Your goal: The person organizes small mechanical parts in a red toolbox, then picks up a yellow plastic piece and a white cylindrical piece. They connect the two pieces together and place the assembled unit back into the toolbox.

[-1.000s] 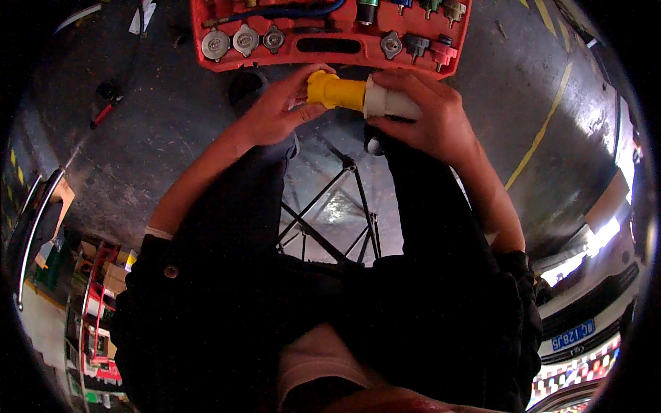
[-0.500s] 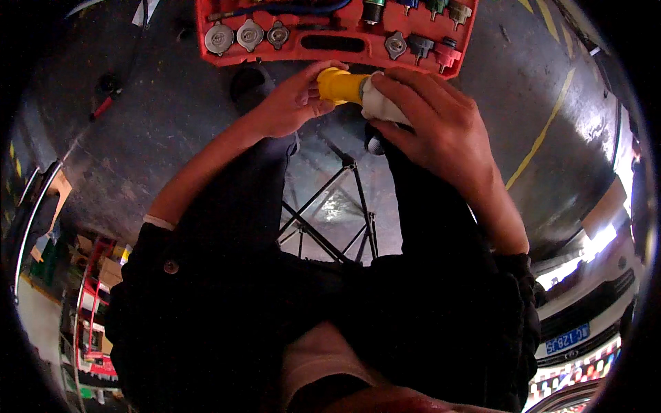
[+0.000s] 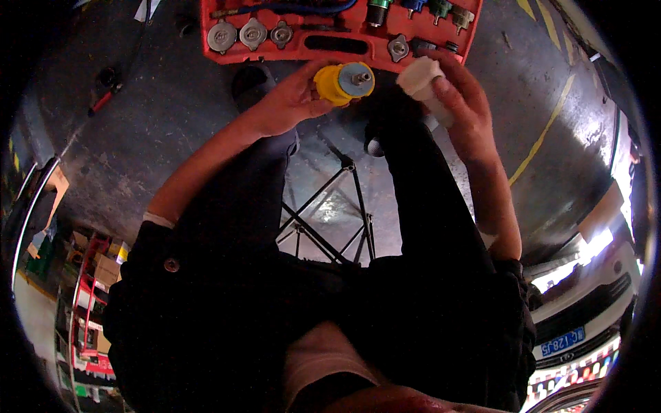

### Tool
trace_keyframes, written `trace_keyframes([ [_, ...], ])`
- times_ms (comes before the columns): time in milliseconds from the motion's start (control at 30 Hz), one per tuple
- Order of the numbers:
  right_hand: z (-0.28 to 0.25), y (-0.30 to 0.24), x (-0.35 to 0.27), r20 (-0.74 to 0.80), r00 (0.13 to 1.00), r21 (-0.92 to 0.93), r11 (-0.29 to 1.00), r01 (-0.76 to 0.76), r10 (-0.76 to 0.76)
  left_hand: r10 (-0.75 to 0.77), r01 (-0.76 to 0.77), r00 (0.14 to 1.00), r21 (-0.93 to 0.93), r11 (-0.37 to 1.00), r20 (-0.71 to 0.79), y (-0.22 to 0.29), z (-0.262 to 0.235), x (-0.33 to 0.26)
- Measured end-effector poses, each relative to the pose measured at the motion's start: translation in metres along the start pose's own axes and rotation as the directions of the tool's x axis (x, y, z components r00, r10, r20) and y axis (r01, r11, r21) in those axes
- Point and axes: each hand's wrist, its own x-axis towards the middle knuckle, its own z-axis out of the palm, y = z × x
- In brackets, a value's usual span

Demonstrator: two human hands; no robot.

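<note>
Between the fingers of my left hand (image 3: 289,102) is a yellow adapter (image 3: 330,85), a short cylinder with a grey metal end and a small nipple turned up toward me. My right hand (image 3: 469,103) is closed around a folded white cloth (image 3: 421,77), held apart from the adapter on its right. Just beyond both hands lies an open red tool case (image 3: 275,58). Round metal caps (image 3: 253,33) sit in it on the left. Coloured fittings (image 3: 441,8) stand at its right, some partly hidden by my right hand.
A folding metal frame (image 3: 330,206) stands on the floor between my legs. A red-handled tool (image 3: 103,100) lies to the left. Shelves with boxes (image 3: 96,289) are at the lower left, and a white car (image 3: 585,310) is at the lower right.
The white cloth has come off the adapter's end and moved right with my right hand. In my left hand the adapter has turned, so its metal end now faces me.
</note>
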Motion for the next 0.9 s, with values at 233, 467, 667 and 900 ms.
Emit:
trace_keyframes([
  [233,-0.005,0.018,0.002,0.205,0.968,0.067,0.988,0.137,-0.148,0.112,-0.113,0.993,-0.026,0.993,-0.029,-0.006,0.0,0.001],
  [467,0.0,0.021,-0.004,0.145,0.984,0.142,0.986,0.081,-0.102,0.077,-0.08,0.996,-0.078,0.994,-0.041,-0.003,0.0,0.004],
  [667,0.006,0.018,0.0,0.129,0.92,-0.525,0.761,0.381,-0.371,0.082,-0.086,0.988,-0.022,0.996,-0.13,-0.004,0.002,0.002],
  [900,0.027,0.006,-0.003,0.14,0.881,-0.803,0.468,0.368,-0.452,0.029,-0.018,0.992,0.09,0.996,-0.126,0.006,0.004,0.003],
])
